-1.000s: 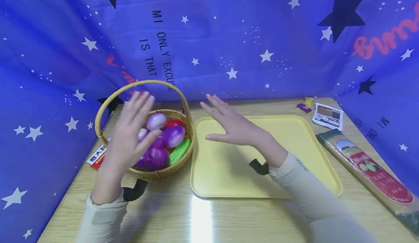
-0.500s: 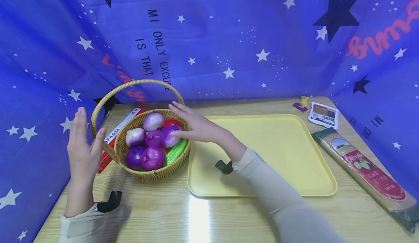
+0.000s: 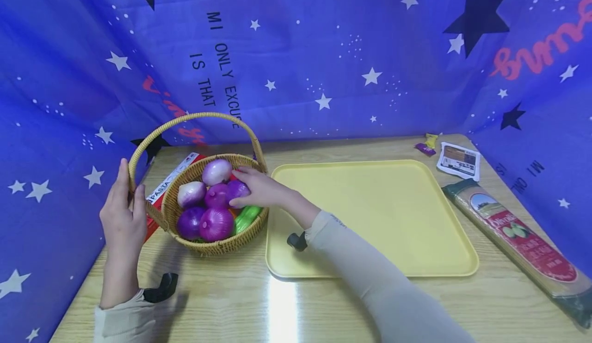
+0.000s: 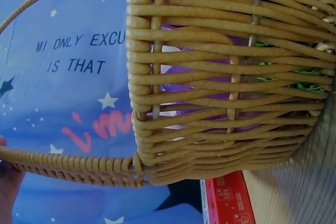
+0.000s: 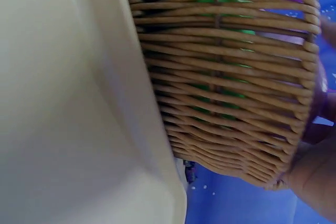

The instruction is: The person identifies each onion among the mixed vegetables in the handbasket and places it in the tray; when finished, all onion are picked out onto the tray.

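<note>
On the left of the table, a wicker basket with a tall handle holds several glossy toy-like vegetables. Among them are a purple onion, a white-and-purple one and a green vegetable. My left hand is at the left side of the handle, which passes between thumb and fingers in the left wrist view. My right hand reaches over the basket's right rim. Its thumb and fingers grip a purple onion from both sides, partly hiding it; a red item lies behind.
A yellow tray lies right of the basket, its edge close to the wicker. Behind the basket is a red pasta box. At the right are a long noodle packet, a white-edged pouch and small wrapped sweets.
Both hands were raised in the air. My right hand has moved left and down onto the onion in the basket. My left hand swung left, then closed in on the basket handle.
</note>
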`<state>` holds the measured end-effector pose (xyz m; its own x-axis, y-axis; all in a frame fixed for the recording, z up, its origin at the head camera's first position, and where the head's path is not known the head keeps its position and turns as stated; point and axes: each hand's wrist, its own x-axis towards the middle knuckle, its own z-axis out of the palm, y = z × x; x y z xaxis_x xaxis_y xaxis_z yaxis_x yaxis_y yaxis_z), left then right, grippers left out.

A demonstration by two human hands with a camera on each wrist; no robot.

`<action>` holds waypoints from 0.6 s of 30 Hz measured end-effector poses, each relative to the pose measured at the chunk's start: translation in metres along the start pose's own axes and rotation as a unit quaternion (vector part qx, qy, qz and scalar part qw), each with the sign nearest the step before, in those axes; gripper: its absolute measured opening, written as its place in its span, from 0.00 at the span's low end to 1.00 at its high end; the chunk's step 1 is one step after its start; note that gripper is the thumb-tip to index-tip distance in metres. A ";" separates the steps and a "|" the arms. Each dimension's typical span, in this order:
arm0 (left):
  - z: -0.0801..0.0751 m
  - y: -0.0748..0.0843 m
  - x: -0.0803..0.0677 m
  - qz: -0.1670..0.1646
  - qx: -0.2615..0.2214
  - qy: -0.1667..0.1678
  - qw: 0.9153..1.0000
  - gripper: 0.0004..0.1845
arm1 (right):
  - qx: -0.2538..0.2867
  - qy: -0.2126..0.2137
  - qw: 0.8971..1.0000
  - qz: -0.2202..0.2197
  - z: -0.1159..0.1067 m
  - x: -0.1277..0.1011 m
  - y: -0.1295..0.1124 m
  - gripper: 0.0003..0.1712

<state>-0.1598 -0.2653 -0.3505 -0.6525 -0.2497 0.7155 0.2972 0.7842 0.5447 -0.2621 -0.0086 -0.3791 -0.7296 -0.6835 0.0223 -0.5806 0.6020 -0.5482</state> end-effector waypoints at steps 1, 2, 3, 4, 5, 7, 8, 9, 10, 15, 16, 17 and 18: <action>0.000 0.000 0.000 0.001 0.000 0.000 1.000 0.29 | -0.007 -0.001 1.000 0.000 0.001 0.001 0.000 0.48; 0.000 -0.001 0.000 0.003 0.001 0.001 1.000 0.29 | -0.014 -0.001 1.000 0.000 0.002 0.002 0.001 0.46; 0.000 -0.001 0.000 0.005 0.000 0.001 1.000 0.29 | -0.018 0.001 1.000 -0.001 0.003 0.002 0.001 0.44; 0.001 -0.002 0.000 0.007 -0.001 0.001 1.000 0.29 | -0.019 0.003 1.000 0.000 0.004 0.002 0.002 0.43; 0.001 -0.002 0.000 0.007 -0.001 0.000 1.000 0.29 | -0.019 0.006 1.000 -0.001 0.004 0.002 0.003 0.41; 0.001 -0.002 0.000 0.008 -0.004 -0.002 1.000 0.30 | -0.015 0.010 1.000 0.001 0.004 0.002 0.003 0.40; 0.001 -0.002 0.000 0.009 -0.005 -0.003 1.000 0.30 | -0.014 0.012 1.000 0.001 0.004 0.002 0.003 0.40; 0.001 -0.001 0.000 0.009 -0.007 -0.004 1.000 0.30 | -0.013 0.013 1.000 0.001 0.004 0.002 0.003 0.40; 0.001 -0.001 0.000 0.009 -0.007 -0.006 1.000 0.30 | -0.012 0.014 1.000 0.000 0.004 0.001 0.003 0.40; 0.000 -0.001 0.000 0.012 -0.005 -0.009 1.000 0.29 | -0.004 0.029 1.000 -0.003 0.000 -0.002 0.002 0.39; 0.000 -0.001 0.000 0.012 -0.004 -0.010 1.000 0.29 | 0.000 0.034 0.999 -0.005 -0.002 -0.004 0.002 0.39; 0.000 -0.001 0.000 0.013 -0.004 -0.011 1.000 0.29 | 0.002 0.042 0.999 -0.006 -0.004 -0.005 0.001 0.40; 0.000 -0.001 0.000 0.015 -0.004 -0.010 1.000 0.28 | 0.008 0.051 0.999 -0.009 -0.006 -0.007 0.001 0.40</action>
<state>-0.1602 -0.2662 -0.3510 -0.6570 -0.2151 0.7226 0.3217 0.7868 0.5267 -0.2599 -0.0005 -0.3752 -0.7527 -0.6479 0.1169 -0.5889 0.5831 -0.5596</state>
